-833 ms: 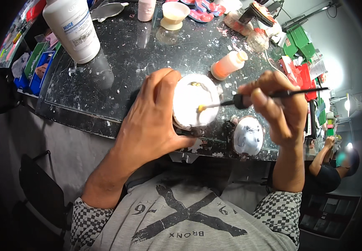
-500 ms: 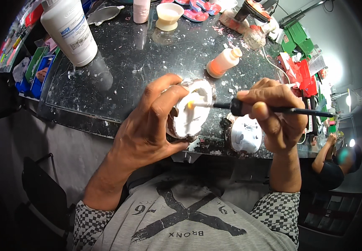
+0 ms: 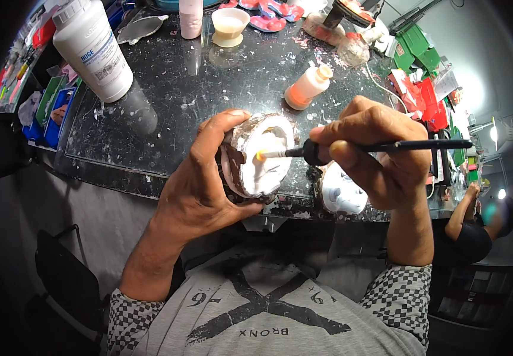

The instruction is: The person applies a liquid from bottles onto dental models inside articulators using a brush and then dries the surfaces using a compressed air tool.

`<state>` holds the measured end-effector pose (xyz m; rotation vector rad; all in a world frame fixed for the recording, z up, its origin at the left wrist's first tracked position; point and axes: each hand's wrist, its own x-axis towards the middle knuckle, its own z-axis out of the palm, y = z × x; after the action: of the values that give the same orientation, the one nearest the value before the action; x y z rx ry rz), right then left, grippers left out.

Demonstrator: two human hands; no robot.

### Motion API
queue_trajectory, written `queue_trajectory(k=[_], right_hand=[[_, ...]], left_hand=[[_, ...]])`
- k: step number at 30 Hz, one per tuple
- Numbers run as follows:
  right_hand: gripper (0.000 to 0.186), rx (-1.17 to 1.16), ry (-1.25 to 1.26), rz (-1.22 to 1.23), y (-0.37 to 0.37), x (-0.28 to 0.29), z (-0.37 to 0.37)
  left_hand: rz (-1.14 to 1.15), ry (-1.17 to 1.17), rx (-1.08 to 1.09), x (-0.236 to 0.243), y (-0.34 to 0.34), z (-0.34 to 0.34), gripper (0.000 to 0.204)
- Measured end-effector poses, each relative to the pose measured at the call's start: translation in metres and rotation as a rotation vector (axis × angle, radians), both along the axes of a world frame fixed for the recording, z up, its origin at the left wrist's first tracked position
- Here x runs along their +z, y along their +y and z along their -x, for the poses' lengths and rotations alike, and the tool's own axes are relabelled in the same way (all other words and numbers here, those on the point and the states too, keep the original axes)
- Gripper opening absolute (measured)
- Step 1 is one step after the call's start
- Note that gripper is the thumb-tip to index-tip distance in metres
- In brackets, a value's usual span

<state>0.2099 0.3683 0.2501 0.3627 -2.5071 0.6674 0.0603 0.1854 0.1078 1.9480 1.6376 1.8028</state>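
Observation:
My left hand (image 3: 194, 187) grips the rim of a plaster mould (image 3: 268, 172) with a rough brown outer wall and a white hollow, tilted up above the bench's front edge. My right hand (image 3: 381, 148) pinches a black-handled brush (image 3: 434, 145). The brush's yellow-orange tip touches the white inside of the mould, or is very close to it. Below my right hand, a second white plaster mould (image 3: 342, 191) sits at the bench edge, partly covered by the hand. Beyond the moulds stands a small squat bottle (image 3: 308, 87) with orange liquid in its bottom.
A large white bottle (image 3: 97, 59) stands on the black bench (image 3: 173, 118) at the far left. A pale cup (image 3: 230, 26), a pink bottle (image 3: 190, 21) and pink-blue moulded pieces (image 3: 267, 22) line the back. Red bins (image 3: 428, 107) are at right; another person (image 3: 476, 231) sits beyond.
My left hand has shifted slightly left with the mould, its fingers now spread wider along the rim. The brush tip has moved left and a little down inside the white hollow.

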Motion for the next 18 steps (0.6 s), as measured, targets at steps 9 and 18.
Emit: queue_trajectory(k=[9,18], right_hand=[[0.007,0.012,0.017,-0.157,-0.008,0.009,0.017],[0.009,0.079,-0.003,-0.153,-0.008,0.011,0.022]], left_hand=[[0.132,0.027,0.102,0.012,-0.007,0.000,0.124],[0.051,0.115,0.148,0.015,-0.005,0.000,0.119]])
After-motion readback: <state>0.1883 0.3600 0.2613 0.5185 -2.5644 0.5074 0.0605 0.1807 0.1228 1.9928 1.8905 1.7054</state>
